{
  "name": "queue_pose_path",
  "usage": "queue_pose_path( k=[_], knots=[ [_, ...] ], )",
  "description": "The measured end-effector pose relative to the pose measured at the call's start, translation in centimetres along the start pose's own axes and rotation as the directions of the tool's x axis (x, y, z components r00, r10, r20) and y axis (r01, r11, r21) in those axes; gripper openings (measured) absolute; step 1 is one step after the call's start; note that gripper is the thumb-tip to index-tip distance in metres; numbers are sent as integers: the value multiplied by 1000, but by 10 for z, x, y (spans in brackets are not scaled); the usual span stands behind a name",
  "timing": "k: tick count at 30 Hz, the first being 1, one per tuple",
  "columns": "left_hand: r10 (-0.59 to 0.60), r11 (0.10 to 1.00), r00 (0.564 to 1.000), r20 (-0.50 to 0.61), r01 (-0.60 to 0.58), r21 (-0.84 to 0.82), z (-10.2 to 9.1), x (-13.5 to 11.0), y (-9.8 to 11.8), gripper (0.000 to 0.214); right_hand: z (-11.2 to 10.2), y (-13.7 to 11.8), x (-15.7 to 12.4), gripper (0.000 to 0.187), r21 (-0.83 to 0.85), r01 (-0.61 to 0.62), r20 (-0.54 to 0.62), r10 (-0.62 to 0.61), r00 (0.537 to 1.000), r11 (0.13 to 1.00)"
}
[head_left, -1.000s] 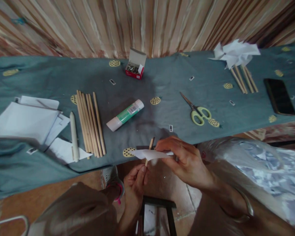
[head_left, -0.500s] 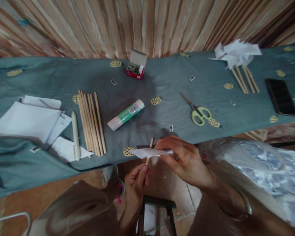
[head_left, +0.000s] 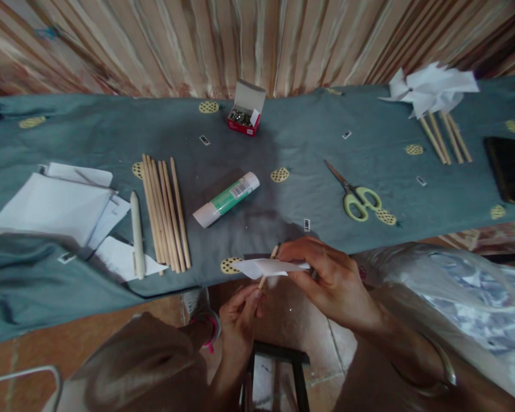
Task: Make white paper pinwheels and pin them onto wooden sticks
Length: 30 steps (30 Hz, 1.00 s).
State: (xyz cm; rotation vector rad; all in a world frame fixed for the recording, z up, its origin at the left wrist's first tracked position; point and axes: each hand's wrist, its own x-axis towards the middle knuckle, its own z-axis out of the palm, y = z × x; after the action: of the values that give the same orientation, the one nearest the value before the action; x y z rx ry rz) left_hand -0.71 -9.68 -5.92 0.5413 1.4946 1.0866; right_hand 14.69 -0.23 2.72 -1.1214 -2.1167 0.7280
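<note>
Beyond the table's front edge, my left hand [head_left: 240, 313] pinches the lower part of a thin wooden stick [head_left: 262, 282] between thumb and fingers. A folded white paper pinwheel [head_left: 264, 267] sits across the upper part of this stick, seen nearly edge-on. My right hand [head_left: 335, 281] comes in from the right, its thumb and fingers closed on the pinwheel's right side. The fingertips behind the paper are partly hidden, and how the paper is fixed to the stick cannot be seen.
On the cloth-covered table [head_left: 292, 200] lie several wooden sticks [head_left: 165, 217], a glue stick [head_left: 226, 199], scissors [head_left: 358, 197], a box of metal pins [head_left: 242, 119], paper sheets [head_left: 51, 206], a whitish rod [head_left: 137, 237], finished pinwheels [head_left: 438, 91] and a phone [head_left: 510, 170]. A plastic bag [head_left: 463, 309] is at right.
The view has shifted slightly, so things on the table appear a little further right. Both hands keep their hold on the stick and the pinwheel with hardly any change.
</note>
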Motion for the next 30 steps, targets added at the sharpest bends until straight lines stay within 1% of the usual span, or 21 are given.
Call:
queue_pose_path(
  k=[10, 18, 22, 30],
  knots=[
    [-6, 1000, 1000, -3, 6, -2, -3, -1, -6, 35, 1, 0, 0, 21, 9, -17, -3, 17, 1000, 1000],
    [-1, 1000, 1000, -29, 1, 11, -1, 0, -3, 39, 1, 0, 1, 21, 6, -34, 0, 34, 999, 999],
    [-1, 999, 1000, -10, 1, 34, -2, -1, -4, 37, 1, 0, 0, 19, -6, -36, 10, 36, 999, 999],
    [1, 1000, 1000, 7, -1, 22, -4, -1, -8, 35, 1, -2, 1, 18, 6, -43, 5, 43, 999, 999]
  ],
)
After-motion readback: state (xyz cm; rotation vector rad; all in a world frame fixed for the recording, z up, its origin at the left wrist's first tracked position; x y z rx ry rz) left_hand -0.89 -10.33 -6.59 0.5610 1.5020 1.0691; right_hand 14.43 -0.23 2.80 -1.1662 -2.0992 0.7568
